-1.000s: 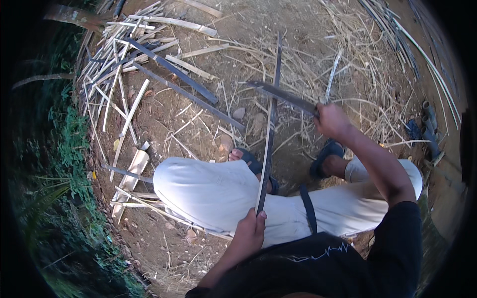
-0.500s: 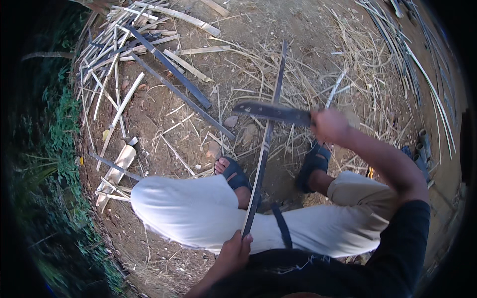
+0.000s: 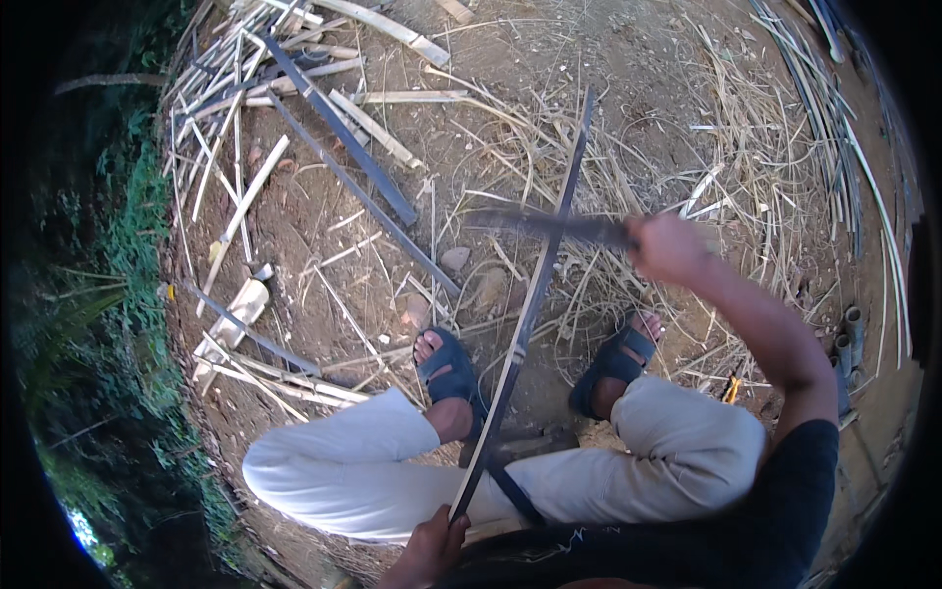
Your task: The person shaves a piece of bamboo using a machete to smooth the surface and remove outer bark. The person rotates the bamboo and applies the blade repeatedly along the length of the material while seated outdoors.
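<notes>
My left hand (image 3: 434,546) is closed round the near end of a long, dark-skinned bamboo strip (image 3: 530,309), close to my lap. The strip slants away from me, up and to the right, passing between my sandalled feet. In my right hand (image 3: 671,249) is the handle of a machete (image 3: 595,230). Its dark blade, smeared by motion, points left and crosses the strip toward the far end. Whether the blade touches the strip I cannot tell. The cut side of the strip shows pale along its near part.
Split bamboo pieces (image 3: 339,130) lie in a heap at the far left. Thin shavings (image 3: 731,147) cover the ground on the right, with long strips (image 3: 819,128) beyond. Bamboo tubes (image 3: 853,329) stand by my right elbow. Green plants (image 3: 137,265) border the left side.
My right hand and the machete have shifted slightly right and toward me. My left hand has moved left and nearer, still holding the strip. The view has shifted, and my knees sit lower in it.
</notes>
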`<state>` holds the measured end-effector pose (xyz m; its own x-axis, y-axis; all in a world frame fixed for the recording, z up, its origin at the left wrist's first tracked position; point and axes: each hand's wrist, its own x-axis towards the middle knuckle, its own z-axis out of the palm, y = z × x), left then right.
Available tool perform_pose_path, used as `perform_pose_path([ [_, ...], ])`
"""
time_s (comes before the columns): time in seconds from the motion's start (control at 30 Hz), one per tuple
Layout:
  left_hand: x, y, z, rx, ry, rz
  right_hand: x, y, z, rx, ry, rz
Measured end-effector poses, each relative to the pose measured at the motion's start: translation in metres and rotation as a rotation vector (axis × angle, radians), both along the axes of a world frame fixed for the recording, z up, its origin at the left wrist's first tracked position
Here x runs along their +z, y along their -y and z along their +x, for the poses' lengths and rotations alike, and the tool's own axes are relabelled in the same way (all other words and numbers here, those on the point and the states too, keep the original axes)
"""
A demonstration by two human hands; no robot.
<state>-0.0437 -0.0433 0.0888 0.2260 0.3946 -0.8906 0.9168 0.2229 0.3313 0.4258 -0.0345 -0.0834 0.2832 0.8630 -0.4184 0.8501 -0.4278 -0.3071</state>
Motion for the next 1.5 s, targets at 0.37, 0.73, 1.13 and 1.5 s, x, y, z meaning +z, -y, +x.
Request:
perform_pose_path([
  [0.37, -0.004, 0.008, 0.031, 0.07, -0.003, 0.197, -0.096, 0.005, 0.14, -0.306, 0.16, 0.062],
  [0.73, -0.024, 0.005, 0.002, 0.133, -0.096, 0.125, -0.133, -0.012, 0.168, -0.449, 0.119, 0.034],
  [1.13, -0.039, 0.001, -0.043, 0.432, 0.106, -0.215, -0.128, -0.05, 0.17, -0.559, 0.05, 0.049],
  [1.5, -0.041, -0.014, -0.045, 0.525, 0.242, -0.442, -0.092, 0.022, 0.013, -0.336, -0.317, 0.219],
])
